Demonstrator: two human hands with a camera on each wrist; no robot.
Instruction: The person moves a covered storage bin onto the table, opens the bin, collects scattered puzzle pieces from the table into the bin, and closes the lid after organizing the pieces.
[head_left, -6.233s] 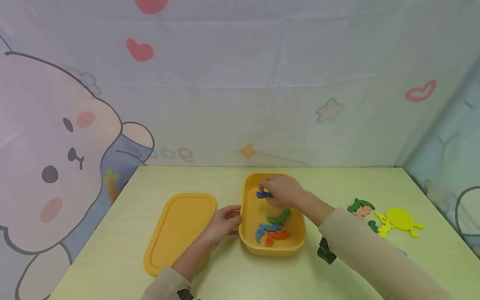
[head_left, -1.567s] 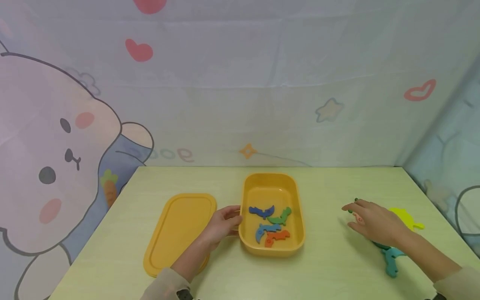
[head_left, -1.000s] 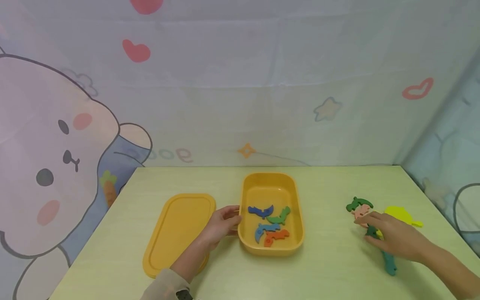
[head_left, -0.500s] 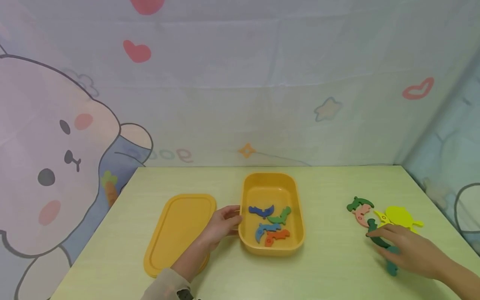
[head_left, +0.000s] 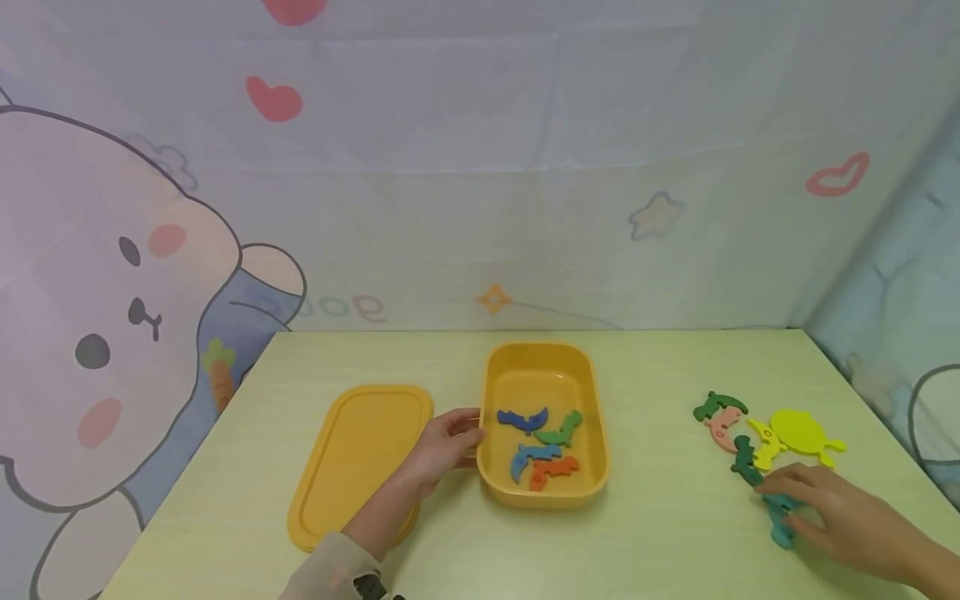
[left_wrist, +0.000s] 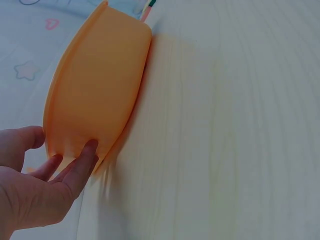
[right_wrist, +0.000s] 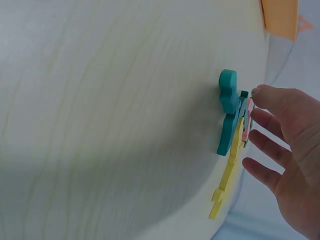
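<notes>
My left hand (head_left: 442,450) rests its fingertips against the outer left wall of a yellow plastic box (head_left: 545,502), as the left wrist view also shows. Flat bird-shaped toy pieces lie inside: a dark blue piece (head_left: 522,421), a green piece (head_left: 561,429), a light blue piece (head_left: 534,457) and an orange piece (head_left: 553,471). Over at the right, my right hand (head_left: 847,517) hovers with parted fingers above a teal bird-shaped piece (head_left: 781,529). In the right wrist view nothing sits in its grasp. The hand partly covers the teal piece in the head view.
Beyond the right hand lie a dark green piece (head_left: 745,460), a pink piece (head_left: 723,429), a green piece (head_left: 722,405), a yellow bird piece (head_left: 768,450) and a round yellow piece with legs (head_left: 804,433). Left of the box lies a yellow lid (head_left: 358,467).
The dark blue piece, earlier in my right hand, now lies in the box. That hand has moved right, then nearer over the loose pieces to the teal one. The left hand stays put.
</notes>
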